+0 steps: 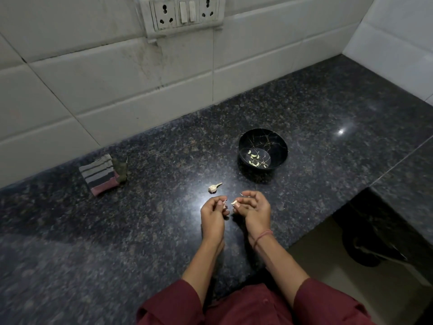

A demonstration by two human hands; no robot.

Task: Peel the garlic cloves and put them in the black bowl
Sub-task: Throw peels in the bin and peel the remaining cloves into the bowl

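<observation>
The black bowl (278, 146) stands on the dark granite counter (140, 231) and holds several peeled garlic cloves (254, 157). Just in front of it, over the counter, my two hands are close together. My left hand (213, 214) pinches a pinkish piece of garlic skin (224, 203) at its fingertips. My right hand (254, 207) pinches a small pale garlic clove (234, 202) between thumb and fingers. The remnant of the garlic head with its stem (213, 188) lies on the counter just beyond my left hand.
A folded striped cloth (100, 175) with a dark scrap beside it lies at the left near the tiled wall (117, 78). A socket panel (185, 14) is on the wall above. The counter's edge drops off at the right front.
</observation>
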